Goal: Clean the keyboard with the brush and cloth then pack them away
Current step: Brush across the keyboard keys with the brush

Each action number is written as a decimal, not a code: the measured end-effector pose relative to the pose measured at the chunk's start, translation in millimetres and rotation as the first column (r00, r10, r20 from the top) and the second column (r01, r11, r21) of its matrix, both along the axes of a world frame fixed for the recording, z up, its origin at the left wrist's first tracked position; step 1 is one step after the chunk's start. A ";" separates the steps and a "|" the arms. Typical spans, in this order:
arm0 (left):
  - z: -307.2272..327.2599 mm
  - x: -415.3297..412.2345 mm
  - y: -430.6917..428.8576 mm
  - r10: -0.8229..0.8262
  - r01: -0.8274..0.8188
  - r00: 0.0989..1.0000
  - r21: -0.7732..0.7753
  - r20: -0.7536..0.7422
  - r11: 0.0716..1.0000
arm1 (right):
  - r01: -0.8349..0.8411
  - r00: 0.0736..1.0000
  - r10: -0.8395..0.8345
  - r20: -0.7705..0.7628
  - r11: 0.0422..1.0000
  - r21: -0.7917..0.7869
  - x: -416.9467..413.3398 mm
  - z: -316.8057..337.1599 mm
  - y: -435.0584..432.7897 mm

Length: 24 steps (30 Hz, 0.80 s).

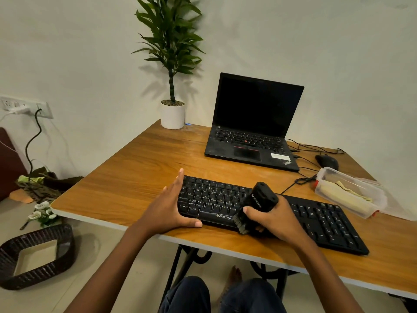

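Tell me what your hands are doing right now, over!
Left hand braces keyboard at left end, fingers straight. Right hand grips brush, bristles at its front edge. Cloth lies in plastic box. Nothing blocking.

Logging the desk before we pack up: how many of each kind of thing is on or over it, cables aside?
keyboard: 1
laptop: 1
mouse: 1
brush, held in the right hand: 1
cloth, inside the box: 1
plastic box: 1
potted plant: 1
Total: 7
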State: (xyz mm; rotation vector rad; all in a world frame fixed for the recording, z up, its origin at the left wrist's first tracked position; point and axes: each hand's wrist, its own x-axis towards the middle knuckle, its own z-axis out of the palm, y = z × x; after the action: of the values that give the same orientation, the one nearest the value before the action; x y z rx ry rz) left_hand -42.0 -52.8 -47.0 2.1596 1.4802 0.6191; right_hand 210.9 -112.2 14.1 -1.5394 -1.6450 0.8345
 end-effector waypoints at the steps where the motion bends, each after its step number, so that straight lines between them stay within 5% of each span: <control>1: -2.2 0.3 1.8 0.005 -0.005 1.000 -0.013 0.001 1.000 | -0.036 0.999 0.036 0.021 0.999 -0.001 -4.2 -0.8 3.4; 9: -4.8 -1.6 2.7 0.013 -0.009 0.997 -0.061 0.077 0.998 | -0.371 0.926 0.373 0.064 0.928 -0.046 -70.2 8.7 39.6; 16: -1.8 3.4 1.2 0.054 -0.051 0.998 -0.064 0.044 0.997 | -0.287 0.934 0.334 0.127 0.913 -0.291 16.0 28.0 32.8; 24: 0.1 -1.2 -0.3 0.038 -0.030 0.995 -0.083 0.089 0.996 | -0.487 0.849 0.512 0.135 0.855 -0.177 -55.1 20.9 55.4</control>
State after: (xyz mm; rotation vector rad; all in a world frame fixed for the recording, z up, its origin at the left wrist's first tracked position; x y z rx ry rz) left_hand -43.2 -53.1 -46.9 2.0219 1.4713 0.6478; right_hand 155.8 -56.7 35.0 -1.3108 -2.2166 1.1261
